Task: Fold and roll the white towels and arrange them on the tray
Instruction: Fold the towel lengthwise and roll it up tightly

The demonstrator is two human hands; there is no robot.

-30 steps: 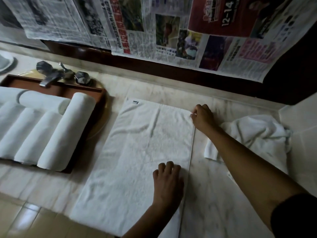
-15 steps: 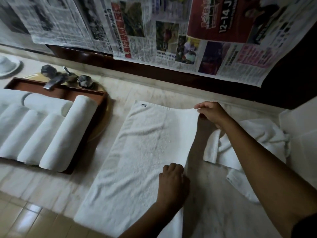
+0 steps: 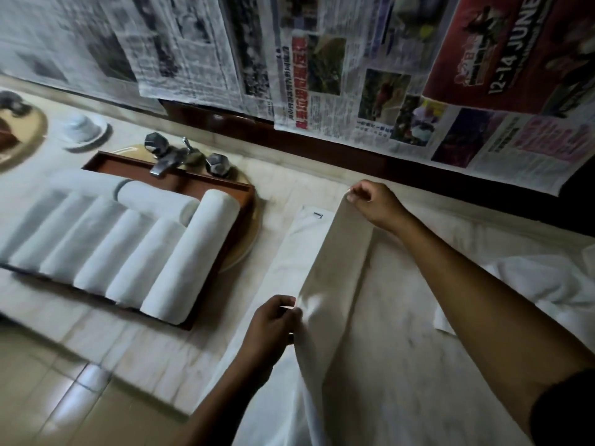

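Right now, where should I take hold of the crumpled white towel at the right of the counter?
I would pinch the crumpled white towel by its loose near corner, coming from the near side: that corner lies flat; the rest is bunched.

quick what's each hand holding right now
Left hand: closed, pinching the towel at the near end of its raised edge.
Right hand: closed, pinching the far corner of the same towel.

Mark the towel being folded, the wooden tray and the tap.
towel being folded (image 3: pixel 335 268), head view, the lifted flap
wooden tray (image 3: pixel 122 167), head view, its far wall
tap (image 3: pixel 162 165), head view, its spout
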